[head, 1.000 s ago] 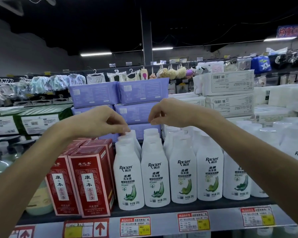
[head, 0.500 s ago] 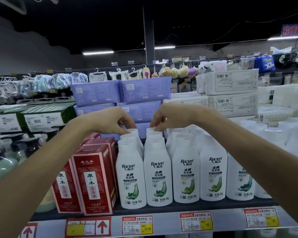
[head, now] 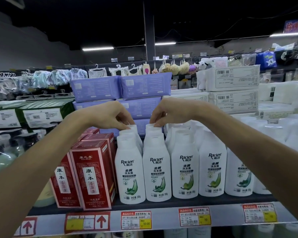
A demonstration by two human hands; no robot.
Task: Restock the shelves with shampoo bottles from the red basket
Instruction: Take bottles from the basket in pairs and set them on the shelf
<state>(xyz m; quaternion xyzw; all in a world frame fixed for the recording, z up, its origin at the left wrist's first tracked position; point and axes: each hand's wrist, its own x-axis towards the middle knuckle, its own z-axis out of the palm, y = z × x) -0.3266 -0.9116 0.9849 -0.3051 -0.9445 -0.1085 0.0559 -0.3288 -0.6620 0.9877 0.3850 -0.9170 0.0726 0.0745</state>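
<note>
Price tags (head: 136, 220) are lining the front strip of a shop shelf (head: 162, 205), closest to the camera. Two bare forearms are reaching in over that strip from the lower corners, angling upward and inward toward the middle of the display.

On the shelf, a row of white shampoo bottles (head: 184, 170) is standing upright with labels facing out, more bottles filing behind each one. Red boxes (head: 91, 174) are standing just beside the row on its left.

The left hand (head: 110, 115) is hanging bent at the wrist, knuckles up and fingers curled downward, thumb and fingertips pinching the cap of the left back bottle (head: 133, 128), the rearmost in the leftmost file. The right hand (head: 169, 112) is mirroring that pose, wrist arched and fingers curled, its fingertips gripping the cap of the right back bottle (head: 151, 128), the rearmost in the next file. The two hands are sitting near each other without touching, and both held bottles are standing upright among their neighbours.

Beyond the hands, purple packs (head: 144, 85) are lying stacked, with white packs (head: 232, 78) piled to the right and green packs (head: 41, 114) to the left. Farther back, small garments (head: 58, 78) are hanging on a rail, and strip lights (head: 97, 48) are glowing under a dark ceiling.
</note>
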